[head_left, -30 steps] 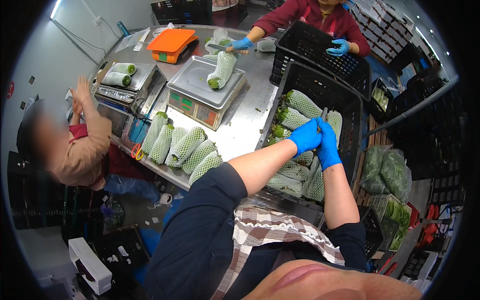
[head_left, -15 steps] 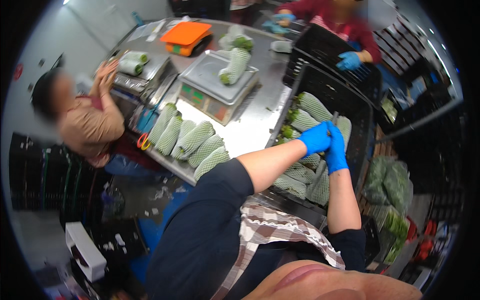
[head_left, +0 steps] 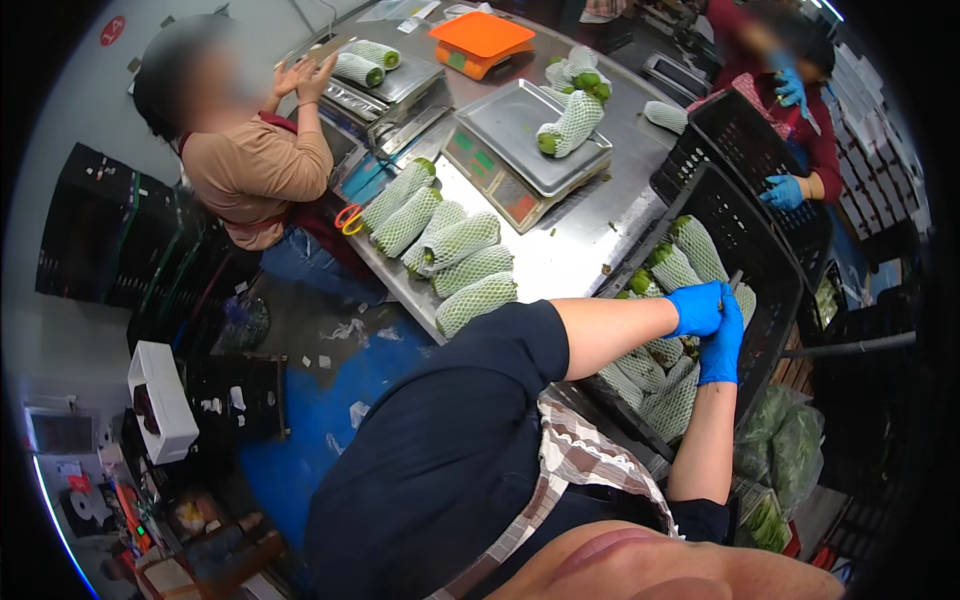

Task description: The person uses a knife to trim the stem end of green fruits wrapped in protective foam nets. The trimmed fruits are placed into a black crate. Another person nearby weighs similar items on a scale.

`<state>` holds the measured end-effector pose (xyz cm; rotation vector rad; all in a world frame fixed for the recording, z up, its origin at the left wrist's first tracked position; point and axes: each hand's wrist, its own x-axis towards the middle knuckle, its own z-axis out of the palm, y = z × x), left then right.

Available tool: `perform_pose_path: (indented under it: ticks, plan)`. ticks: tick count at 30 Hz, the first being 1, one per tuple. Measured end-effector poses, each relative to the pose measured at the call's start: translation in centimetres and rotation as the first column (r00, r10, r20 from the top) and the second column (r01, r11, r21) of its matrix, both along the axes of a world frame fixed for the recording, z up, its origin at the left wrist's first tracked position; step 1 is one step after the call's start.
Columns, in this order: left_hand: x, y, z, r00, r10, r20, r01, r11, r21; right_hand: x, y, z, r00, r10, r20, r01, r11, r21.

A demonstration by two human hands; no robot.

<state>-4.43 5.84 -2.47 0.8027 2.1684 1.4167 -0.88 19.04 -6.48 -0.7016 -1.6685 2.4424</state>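
My left hand (head_left: pixel 697 308) and my right hand (head_left: pixel 722 345), both in blue gloves, are closed and pressed together above a black crate (head_left: pixel 775 262). A slim grey end (head_left: pixel 737 279) pokes up beside the fingers; I cannot make out what it belongs to or what the hands hold. Beneath and around them lie several long green vegetables in white foam nets (head_left: pixel 700 247), some with bare green ends showing. Part of that load is hidden by my hands and forearms. More netted vegetables (head_left: pixel 466 240) lie in a row along the steel table's near left edge.
A scale (head_left: pixel 530 140) on the steel table (head_left: pixel 580 225) bears netted vegetables. Behind it stands an orange-topped scale (head_left: pixel 483 38). Orange-handled scissors (head_left: pixel 349 219) lie at the table edge. One co-worker (head_left: pixel 255 160) stands left, another (head_left: pixel 822 150) beyond the crates. Bagged greens (head_left: pixel 785 440) sit at right.
My view has swung, so the table and crate appear further right. My hands stay together over the crate. The far co-worker's one gloved hand is now raised.
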Motion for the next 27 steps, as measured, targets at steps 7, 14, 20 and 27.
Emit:
perform_pose_path:
  ticks: [7, 14, 20, 27]
  plan:
    - [-0.1, 0.5, -0.2, 1.0, 0.011, -0.016, -0.011, 1.0, -0.018, 0.1, -0.4, 0.8, 0.999, -0.024, 0.033, 0.023, 1.0, 0.013]
    - [0.1, -0.7, 0.8, 0.999, 0.035, 0.006, -0.034, 0.998, -0.05, 0.0, -1.0, 1.1, 0.997, -0.076, -0.022, 0.076, 0.997, 0.029]
    - [-0.1, -0.4, -0.1, 0.999, 0.04, 0.036, -0.039, 0.999, -0.03, 0.5, -2.4, 2.6, 0.992, -0.125, 0.029, 0.122, 0.989, 0.085]
    - [0.1, -0.8, 0.8, 0.999, 0.022, 0.046, -0.021, 0.999, -0.024, 0.8, -3.1, 3.6, 0.994, -0.113, -0.003, 0.113, 0.988, 0.104]
